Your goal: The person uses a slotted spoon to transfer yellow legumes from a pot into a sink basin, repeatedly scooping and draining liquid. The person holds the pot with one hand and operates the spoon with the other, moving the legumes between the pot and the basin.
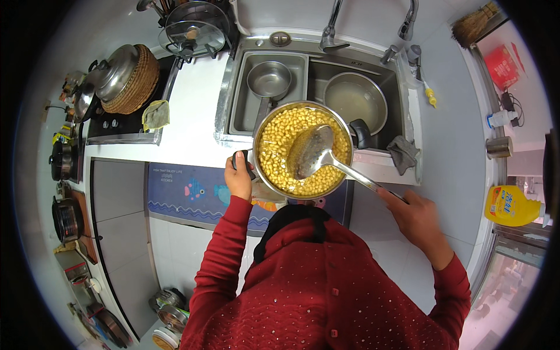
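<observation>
My left hand (238,175) grips the black side handle of a metal pot (257,175) near the sink's front edge. Soybeans (280,131), or similar yellow beans, lie in liquid inside it. With my right hand (415,218) I hold the long handle of a metal skimmer (313,151), whose perforated bowl is in the pot over the beans. The pot's other black handle (360,133) points toward the right basin. Behind the pot, a small metal saucepan (270,78) sits in the left basin, and a larger metal pot (355,98) with cloudy liquid stands in the right one.
Two faucets (332,37) rise behind the double sink (232,96). A grey cloth (401,154) hangs at its front right corner. To the left are a hob (124,127) with a lidded woven steamer (135,81) and a folded cloth (156,115). A yellow bottle (512,205) stands far right.
</observation>
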